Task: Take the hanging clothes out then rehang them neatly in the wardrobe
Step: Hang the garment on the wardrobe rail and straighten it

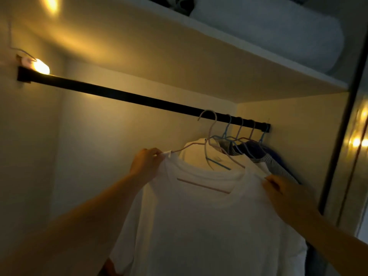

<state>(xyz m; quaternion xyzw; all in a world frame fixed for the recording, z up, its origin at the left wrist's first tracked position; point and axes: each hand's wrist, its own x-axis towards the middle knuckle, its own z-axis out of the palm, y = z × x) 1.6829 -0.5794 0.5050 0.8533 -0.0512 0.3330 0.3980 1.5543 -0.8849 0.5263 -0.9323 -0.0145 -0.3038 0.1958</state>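
Note:
A white T-shirt [201, 222] hangs on a pale pink hanger [211, 126] whose hook sits over the black wardrobe rail [123, 95]. My left hand [146, 163] pinches the shirt's left shoulder seam at the hanger's tip. My right hand [284, 193] pinches the shirt's right shoulder. Behind it, several more garments [256, 152] in white, grey and dark blue hang on blue and pink hangers, bunched at the rail's right end.
The rail's left stretch holds nothing. A warm lamp [40, 66] glows at the rail's left bracket. A shelf [258, 62] above carries a rolled white bundle [278, 30]. The wardrobe's dark door frame [342, 108] stands at the right.

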